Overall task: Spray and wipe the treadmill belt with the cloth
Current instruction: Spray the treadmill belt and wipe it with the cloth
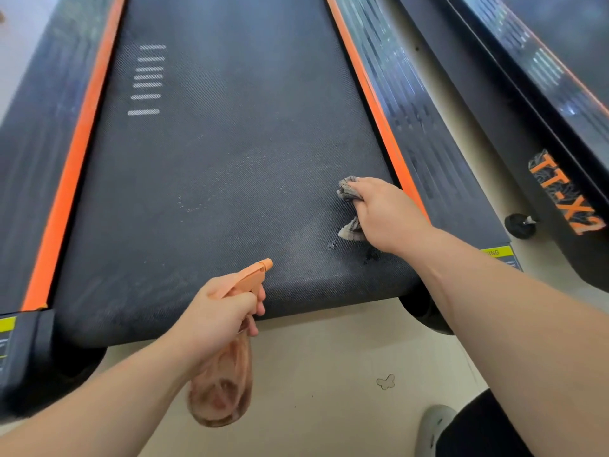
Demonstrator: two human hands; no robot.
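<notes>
Orange lettering [565, 196] on the neighbouring treadmill [494, 110] at 3 o'clock reads "TT-X2", tilted from this angle. A yellow sticker [496, 253] at 4 o'clock only shows "ING", the rest sits behind the right forearm. Another yellow sticker [7, 323] at 8 o'clock is too blurry to read.

The treadmill belt [214, 143] is black, with white stripes [146, 80] at 11 o'clock and orange strips [369, 90] down both edges. The right hand [385, 212] clenches a bunched grey cloth [347, 189], pressed on the belt near its 4 o'clock corner, with wet spots [333, 245] just beside it. The left hand [217, 311] is wrapped round the neck of the spray bottle [224, 384] at 6 o'clock. Its orange nozzle points toward 1 o'clock over the belt's near edge.

A grey shoe [435, 427] stands at 5 o'clock on the pale floor [329, 351], with a butterfly-shaped mark [385, 381] nearby.
</notes>
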